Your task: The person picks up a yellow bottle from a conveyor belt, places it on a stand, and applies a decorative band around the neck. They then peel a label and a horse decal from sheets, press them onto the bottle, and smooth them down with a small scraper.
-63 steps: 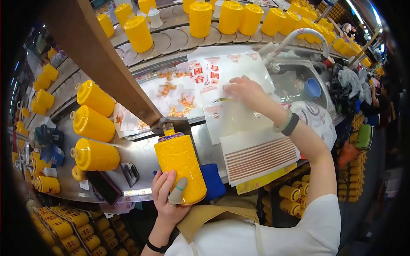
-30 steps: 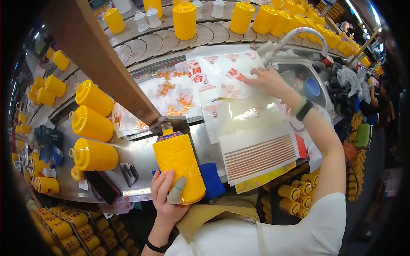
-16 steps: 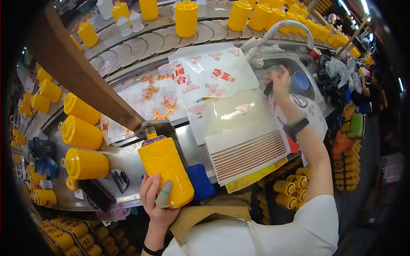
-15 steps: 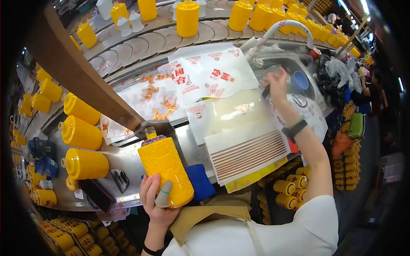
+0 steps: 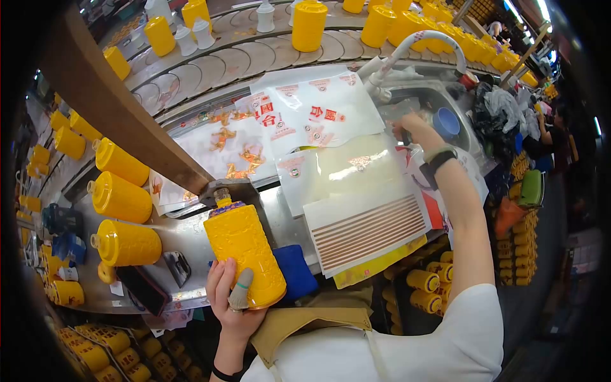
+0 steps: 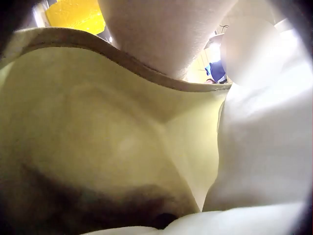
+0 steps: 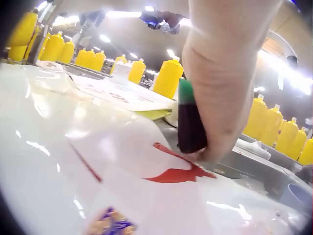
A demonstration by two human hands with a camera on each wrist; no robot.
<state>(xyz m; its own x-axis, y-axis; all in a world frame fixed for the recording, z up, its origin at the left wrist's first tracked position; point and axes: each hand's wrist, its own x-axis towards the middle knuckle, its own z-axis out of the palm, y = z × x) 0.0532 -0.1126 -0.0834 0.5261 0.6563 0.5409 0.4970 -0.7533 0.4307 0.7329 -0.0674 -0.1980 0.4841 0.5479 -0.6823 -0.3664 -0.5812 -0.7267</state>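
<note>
My left hand [image 5: 234, 296] grips a yellow embossed bottle [image 5: 245, 251] near its base, a grey cover [image 5: 240, 290] on its thumb. The bottle leans, its clear neck at a dark metal bracket [image 5: 238, 191] on the wooden beam. My right hand [image 5: 417, 129] is at the sink's near-left side. In the right wrist view, its fingers pinch a small dark block with a green end [image 7: 190, 120], low over a white sheet with red shapes [image 7: 181, 174]. Left of that hand, red character decals [image 5: 328, 114] lie on a white sheet [image 5: 356, 95].
Gold horse decals [image 5: 245, 162] lie on sheets to the left, and a brown-striped sheet [image 5: 366, 232] nearer me. Three yellow bottles [image 5: 124, 197] stand at the left. A blue bowl [image 5: 445, 122] sits in the sink [image 5: 461, 102]. Beyond runs a conveyor [image 5: 248, 57] carrying bottles.
My right hand has left the decal sheet, moved right to the sink side and lowered with the dark block. A red decal has shifted right on the sheet. My left hand keeps its grip.
</note>
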